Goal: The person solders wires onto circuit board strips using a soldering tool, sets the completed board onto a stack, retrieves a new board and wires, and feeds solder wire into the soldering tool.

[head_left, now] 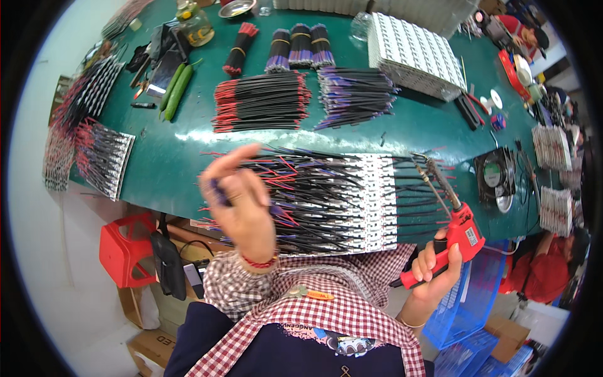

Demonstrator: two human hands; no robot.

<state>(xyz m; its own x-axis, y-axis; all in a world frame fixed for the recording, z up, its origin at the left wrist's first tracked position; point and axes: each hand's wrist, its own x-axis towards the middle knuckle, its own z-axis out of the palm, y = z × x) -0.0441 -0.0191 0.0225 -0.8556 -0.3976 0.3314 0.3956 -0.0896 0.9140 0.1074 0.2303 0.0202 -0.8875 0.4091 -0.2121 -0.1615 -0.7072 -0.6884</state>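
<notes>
Left hand (237, 201): raised over the worktop's near edge, grip closed on a thin purple-tipped wire (217, 191).
Right hand (433, 267): off the near edge, grip closed around a red soldering gun (455, 229), tip over the wired strips (352, 198).
Worktop (163, 157): green, bare band between the strips and the wire bundles (260, 102) farther back.
Far right corner: stacked strip panels (414, 56).
Right edge: small fan (495, 176).

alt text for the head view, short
A person's right hand holds a red soldering gun beside a row of white LED strips with black and red wires on a green table, while the left hand is raised, pinching a thin wire.
</notes>
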